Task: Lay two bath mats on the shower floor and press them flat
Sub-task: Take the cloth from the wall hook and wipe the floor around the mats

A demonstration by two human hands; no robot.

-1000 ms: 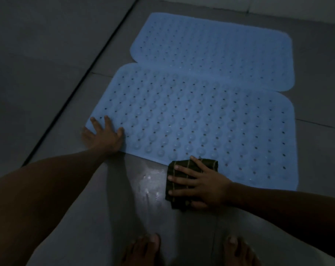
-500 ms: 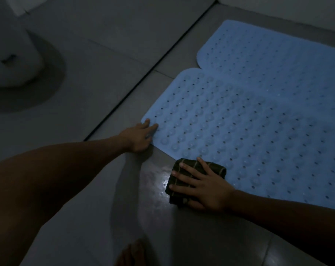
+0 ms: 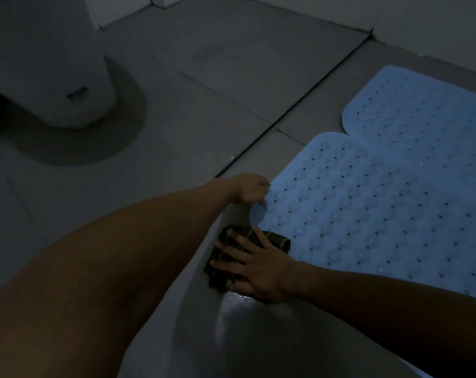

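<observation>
Two pale blue bath mats with holes and round bumps lie side by side on the grey tiled floor, the near mat (image 3: 367,203) in front of the far mat (image 3: 422,110). My left hand (image 3: 250,190) pinches the near mat's left edge by the front corner, and that corner curls up off the floor. My right hand (image 3: 256,264) lies with fingers spread on a folded dark green checked cloth (image 3: 231,257), which rests on the wet floor by the near mat's front edge.
A white toilet base (image 3: 62,77) stands at the upper left. A dark floor joint (image 3: 299,110) runs diagonally past the mats' left side. White wall tiles (image 3: 436,31) border the floor behind the far mat. A wet shine (image 3: 231,309) shows on the floor below my right hand.
The view has swung left, bringing the toilet base in. My left hand went from lying flat on the near mat's corner to pinching its edge and lifting the corner. My right hand stayed on the cloth.
</observation>
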